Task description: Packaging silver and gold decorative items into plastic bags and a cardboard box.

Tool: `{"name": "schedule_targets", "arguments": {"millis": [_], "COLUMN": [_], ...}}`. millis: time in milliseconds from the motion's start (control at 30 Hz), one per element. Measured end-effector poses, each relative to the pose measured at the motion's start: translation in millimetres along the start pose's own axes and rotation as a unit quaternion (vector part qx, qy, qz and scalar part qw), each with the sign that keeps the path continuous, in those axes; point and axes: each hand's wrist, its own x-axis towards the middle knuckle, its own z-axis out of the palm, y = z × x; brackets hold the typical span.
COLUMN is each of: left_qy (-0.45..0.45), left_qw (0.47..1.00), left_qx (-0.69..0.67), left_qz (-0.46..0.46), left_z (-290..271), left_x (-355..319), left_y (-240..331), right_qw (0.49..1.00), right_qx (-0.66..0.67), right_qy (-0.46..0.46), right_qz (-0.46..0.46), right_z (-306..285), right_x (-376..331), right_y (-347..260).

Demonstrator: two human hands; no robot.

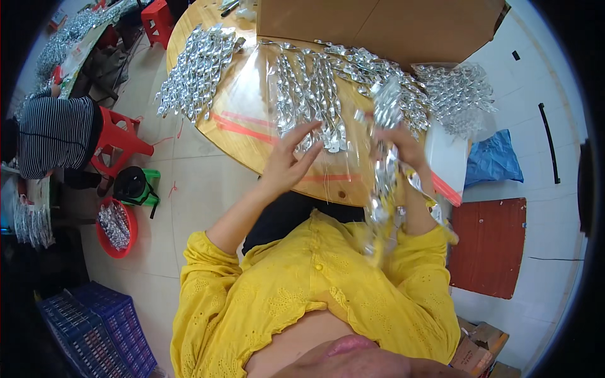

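My right hand [406, 150] grips a bundle of shiny silver twisted strips [386, 170]. The strips stick up above the fist and dangle along my forearm, their lower ends smeared by motion. To its left, my left hand [285, 162] hovers at the table's near edge with fingers spread and nothing in them. Just beyond its fingertips lies a row of silver twisted strands [309, 94] on a see-through plastic bag [343, 178] with a red stripe. Another group of silver strands [200, 69] hangs over the table's left edge.
On the round wooden table [242, 148], a cardboard box [378, 28] stands at the back. More silver strands [457, 94] lie at the right. A blue plastic bag [495, 157] sits beyond the table. At left, a person in a striped top [60, 135] sits near a red stool [120, 142].
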Motion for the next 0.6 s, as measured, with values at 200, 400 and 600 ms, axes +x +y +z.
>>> {"name": "schedule_targets", "arguments": {"millis": [200, 400, 600], "left_qy": [-0.061, -0.039, -0.001], "left_qw": [0.951, 0.987, 0.968], "left_qx": [-0.288, -0.139, -0.232], "left_qz": [-0.097, -0.066, -0.094], "left_z": [15, 13, 13], "left_x": [14, 19, 19], "left_y": [26, 29, 31], "right_qw": [0.940, 0.969, 0.941], "right_qx": [-0.243, -0.091, 0.073], "right_qy": [0.135, 0.061, 0.064], "right_qz": [-0.199, -0.223, -0.325], "right_z": [58, 74, 72], "right_x": [40, 42, 45], "right_y": [-18, -12, 7]}}
